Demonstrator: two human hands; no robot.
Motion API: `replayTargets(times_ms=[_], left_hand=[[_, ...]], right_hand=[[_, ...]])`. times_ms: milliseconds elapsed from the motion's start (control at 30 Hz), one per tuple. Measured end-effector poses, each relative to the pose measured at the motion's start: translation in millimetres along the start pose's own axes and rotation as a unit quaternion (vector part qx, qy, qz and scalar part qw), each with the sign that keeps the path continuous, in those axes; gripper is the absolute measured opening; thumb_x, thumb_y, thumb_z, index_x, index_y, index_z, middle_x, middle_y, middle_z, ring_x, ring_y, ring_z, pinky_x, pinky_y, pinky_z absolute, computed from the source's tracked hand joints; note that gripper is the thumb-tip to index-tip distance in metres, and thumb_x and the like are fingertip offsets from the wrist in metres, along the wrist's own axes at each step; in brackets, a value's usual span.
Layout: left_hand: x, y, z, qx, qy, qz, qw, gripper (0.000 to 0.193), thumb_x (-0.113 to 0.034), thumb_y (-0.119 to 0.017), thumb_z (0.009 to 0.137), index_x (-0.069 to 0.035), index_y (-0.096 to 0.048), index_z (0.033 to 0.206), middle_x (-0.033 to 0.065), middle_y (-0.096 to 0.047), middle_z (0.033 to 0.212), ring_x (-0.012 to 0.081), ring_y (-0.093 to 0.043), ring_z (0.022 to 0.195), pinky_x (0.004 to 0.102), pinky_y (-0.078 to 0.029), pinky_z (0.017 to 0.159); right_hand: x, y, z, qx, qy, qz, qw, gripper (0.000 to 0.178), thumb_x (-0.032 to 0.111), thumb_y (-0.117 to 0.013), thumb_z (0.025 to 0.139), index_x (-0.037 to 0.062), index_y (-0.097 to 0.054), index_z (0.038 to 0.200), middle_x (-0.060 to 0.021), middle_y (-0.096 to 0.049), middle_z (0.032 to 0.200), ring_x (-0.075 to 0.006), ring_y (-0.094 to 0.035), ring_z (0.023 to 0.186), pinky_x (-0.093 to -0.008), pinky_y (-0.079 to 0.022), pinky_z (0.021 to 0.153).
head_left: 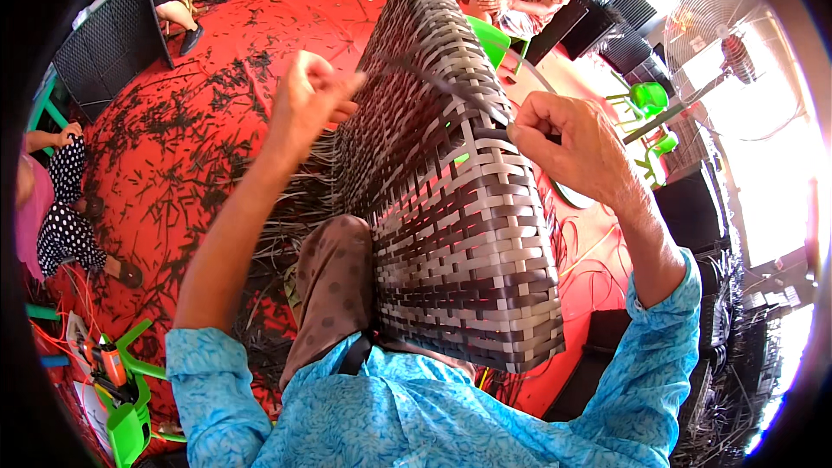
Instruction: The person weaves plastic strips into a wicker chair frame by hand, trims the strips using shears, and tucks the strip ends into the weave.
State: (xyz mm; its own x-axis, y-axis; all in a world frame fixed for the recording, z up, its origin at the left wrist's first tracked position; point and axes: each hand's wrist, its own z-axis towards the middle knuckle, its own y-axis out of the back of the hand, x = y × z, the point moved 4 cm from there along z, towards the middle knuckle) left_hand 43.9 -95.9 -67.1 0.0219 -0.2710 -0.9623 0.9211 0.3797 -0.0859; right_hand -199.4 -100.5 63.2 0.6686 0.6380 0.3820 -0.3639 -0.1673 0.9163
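Observation:
A woven panel of flat brown and grey plastic strips stands upright over my lap, its thick edge facing me. At its upper corner my right hand is closed, thumb and forefinger pinching a dark weaving strip against the weave. The strip runs blurred over the panel's top toward my left hand. My left hand is raised at the panel's left side, its fingers curled in on the strip's far end; motion smears the fingertips. Loose strip ends hang from the panel's left side.
Black strip scraps litter the red floor. A green chair with orange-handled tools is at lower left. A standing fan is at the right. People sit at the left and the back. Dark woven panels stand at far left.

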Motion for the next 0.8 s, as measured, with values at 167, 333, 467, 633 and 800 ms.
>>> replayTargets(times_ms=[167, 333, 467, 633, 800], left_hand=[[-15, -54, -50, 0.168, 0.025, -0.081, 0.982, 0.019, -0.021, -0.057, 0.084, -0.002, -0.061, 0.086, -0.0015, -0.057, 0.067, 0.0042, -0.054, 0.053, 0.0172, -0.042, 0.047], [-25, -79, -61, 0.256, 0.071, -0.078, 0.961, 0.023, -0.016, -0.051, 0.086, -0.001, -0.059, 0.103, 0.0009, -0.056, 0.069, 0.0055, -0.051, 0.047, 0.0163, -0.039, 0.043], [-24, -84, -61, 0.264, 0.083, -0.099, 0.956, 0.026, -0.016, -0.050, 0.087, 0.000, -0.057, 0.106, -0.0001, -0.055, 0.067, 0.0055, -0.048, 0.042, 0.0169, -0.036, 0.039], [-17, -86, -56, 0.273, 0.159, -0.179, 0.932, 0.023, -0.018, -0.055, 0.085, 0.000, -0.058, 0.099, 0.0003, -0.055, 0.063, 0.0062, -0.046, 0.038, 0.0180, -0.035, 0.036], [1, -91, -52, 0.211, 0.192, -0.248, 0.926, 0.015, -0.019, -0.059, 0.082, -0.004, -0.058, 0.084, -0.0007, -0.057, 0.065, 0.0050, -0.052, 0.050, 0.0163, -0.039, 0.048]], right_hand=[[-9, -1, 12, 0.029, 0.014, -0.025, 0.999, 0.020, 0.018, -0.056, 0.073, -0.0001, -0.053, 0.064, -0.0033, -0.049, 0.053, -0.0098, -0.045, 0.050, -0.0269, -0.036, 0.047], [-1, -2, 20, 0.080, 0.002, -0.032, 0.996, 0.023, 0.020, -0.055, 0.074, 0.0011, -0.050, 0.061, 0.0028, -0.045, 0.052, -0.0045, -0.039, 0.050, -0.0232, -0.030, 0.045], [2, -5, 26, 0.089, -0.001, -0.049, 0.995, 0.022, 0.017, -0.054, 0.071, -0.0017, -0.053, 0.059, -0.0063, -0.050, 0.051, -0.0111, -0.047, 0.048, -0.0291, -0.037, 0.047], [-14, -8, 28, 0.111, -0.005, -0.035, 0.993, 0.021, 0.019, -0.057, 0.074, -0.0008, -0.055, 0.067, -0.0053, -0.050, 0.055, -0.0105, -0.048, 0.053, -0.0290, -0.039, 0.049], [-15, -14, 23, 0.063, 0.028, 0.002, 0.998, 0.020, 0.021, -0.062, 0.076, 0.0024, -0.056, 0.081, -0.0023, -0.052, 0.065, -0.0096, -0.049, 0.061, -0.0240, -0.039, 0.054]])
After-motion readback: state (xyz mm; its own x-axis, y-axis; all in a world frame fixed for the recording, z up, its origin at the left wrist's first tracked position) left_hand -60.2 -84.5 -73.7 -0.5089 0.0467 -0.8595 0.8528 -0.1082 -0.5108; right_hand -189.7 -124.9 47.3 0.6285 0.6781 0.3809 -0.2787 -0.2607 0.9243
